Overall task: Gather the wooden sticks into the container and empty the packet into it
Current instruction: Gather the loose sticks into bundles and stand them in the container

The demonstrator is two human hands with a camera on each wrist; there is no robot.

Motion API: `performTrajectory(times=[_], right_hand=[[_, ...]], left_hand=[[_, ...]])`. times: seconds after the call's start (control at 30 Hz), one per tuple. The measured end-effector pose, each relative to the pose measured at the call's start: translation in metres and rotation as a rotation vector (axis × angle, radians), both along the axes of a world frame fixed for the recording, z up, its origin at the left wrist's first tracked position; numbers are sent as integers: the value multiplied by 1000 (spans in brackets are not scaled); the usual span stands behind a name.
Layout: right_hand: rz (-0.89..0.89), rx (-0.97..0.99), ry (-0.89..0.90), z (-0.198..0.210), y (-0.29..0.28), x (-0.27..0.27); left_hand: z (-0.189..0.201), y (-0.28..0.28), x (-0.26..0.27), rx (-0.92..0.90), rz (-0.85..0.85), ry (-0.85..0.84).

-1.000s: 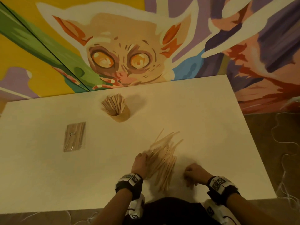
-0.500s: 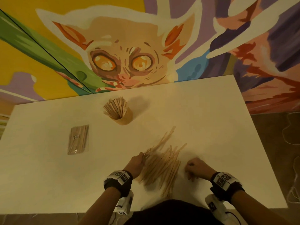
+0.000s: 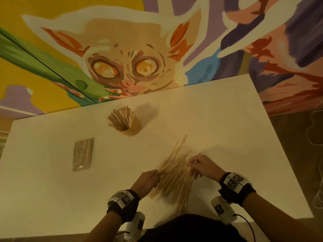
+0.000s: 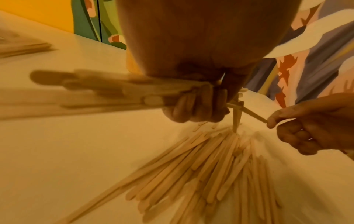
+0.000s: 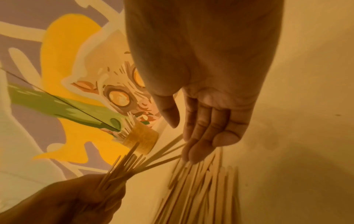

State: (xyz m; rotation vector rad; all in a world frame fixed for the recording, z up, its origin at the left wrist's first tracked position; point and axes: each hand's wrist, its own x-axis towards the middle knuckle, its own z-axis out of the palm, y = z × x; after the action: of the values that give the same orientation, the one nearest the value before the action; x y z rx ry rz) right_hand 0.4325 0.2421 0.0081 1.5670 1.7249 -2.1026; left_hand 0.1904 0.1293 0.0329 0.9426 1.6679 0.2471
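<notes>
Between our 2 hands (image 3: 146, 181) (image 3: 203, 167) lie the loose wooden sticks (image 3: 176, 179), long axes running away from us toward the container (image 3: 130, 127). Left hand grips 1 bundle; right fingers (image 5: 193, 151), straight, press stick tips. Packet (image 3: 83, 154) sits well left, unopened by our judgement.

a painted studio-like room: a bright animal mural (image 3: 129, 67) fills the wall behind a white table (image 3: 227, 119).

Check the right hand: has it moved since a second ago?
Yes. The right hand has gone from the bare table beside the loose sticks leftward onto their far ends.
</notes>
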Motion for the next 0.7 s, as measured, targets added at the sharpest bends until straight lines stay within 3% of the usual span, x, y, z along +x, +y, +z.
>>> performTrajectory(times=[0.23, 0.53, 0.7], right_hand=[[-66, -17, 73, 14, 1, -16], [270, 228, 68, 32, -8, -19], [264, 304, 100, 38, -13, -27]], left_hand=[[11, 6, 9, 0, 45, -3], [34, 15, 19, 26, -2, -6], [42, 22, 24, 36, 41, -52]])
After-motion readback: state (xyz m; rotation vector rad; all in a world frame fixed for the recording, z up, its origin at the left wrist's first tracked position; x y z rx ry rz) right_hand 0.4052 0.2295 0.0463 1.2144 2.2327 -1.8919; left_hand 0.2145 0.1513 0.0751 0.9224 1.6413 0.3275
